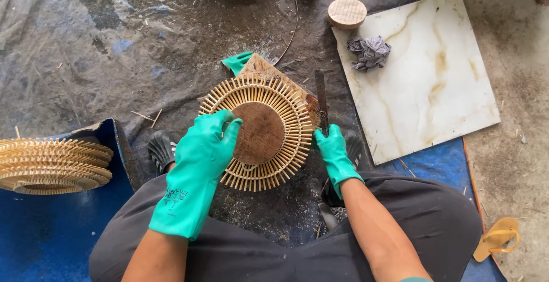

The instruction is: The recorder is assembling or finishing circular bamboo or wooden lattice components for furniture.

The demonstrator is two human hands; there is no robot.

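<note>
A round piece point(264, 133) with a brown wooden disc in the middle and a ring of thin bamboo sticks around it lies on a dark tarp in front of my knees. My left hand point(201, 150), in a green rubber gloves, presses flat on its left side. My right hand point(334, 155), also gloved in green, is closed around the handle of a dark flat blade point(321, 98) that points away from me along the piece's right edge. A worn wooden board point(264, 66) lies under the piece.
A stack of similar bamboo rounds point(51, 165) sits at the left on a blue surface. A marbled white tile point(423, 76) with a grey rag point(370, 51) lies at the right. A small wooden disc point(347, 12) is behind it. A yellow sandal point(496, 238) lies at the right.
</note>
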